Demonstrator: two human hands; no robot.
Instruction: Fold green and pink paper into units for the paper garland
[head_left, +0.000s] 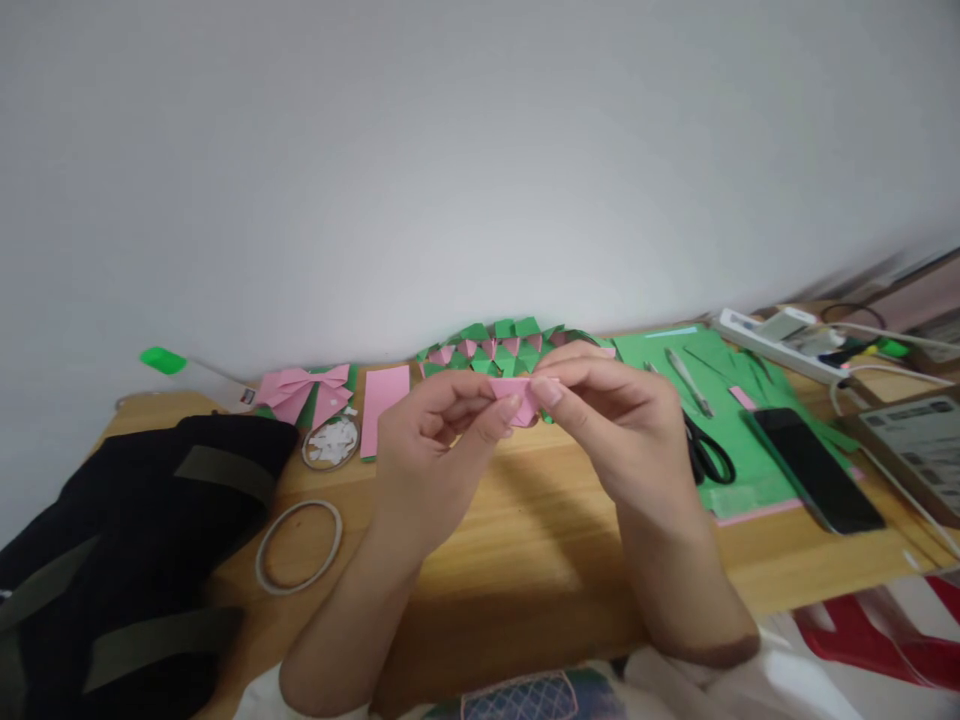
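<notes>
A small folded piece of pink paper [517, 392] is held up above the middle of the table, between both hands. My left hand [442, 440] pinches its left side between thumb and fingers. On the right side, the thumb and fingertips of my right hand [615, 420] close on the same paper. Behind the hands lies a row of folded green and pink paper pieces [487, 340], partly hidden by the fingers. To the left of my left hand are a pink paper strip [385, 400] and a pink paper bow [304, 390] on green paper.
At left are a tape roll [298, 548], white scraps [332, 440] in a ring and a dark cloth bag [150, 540]. At right, black-handled scissors [709, 450], a craft knife [690, 383] and a phone [814, 470] lie on green sheets [750, 460]. A power strip [780, 345] stands behind.
</notes>
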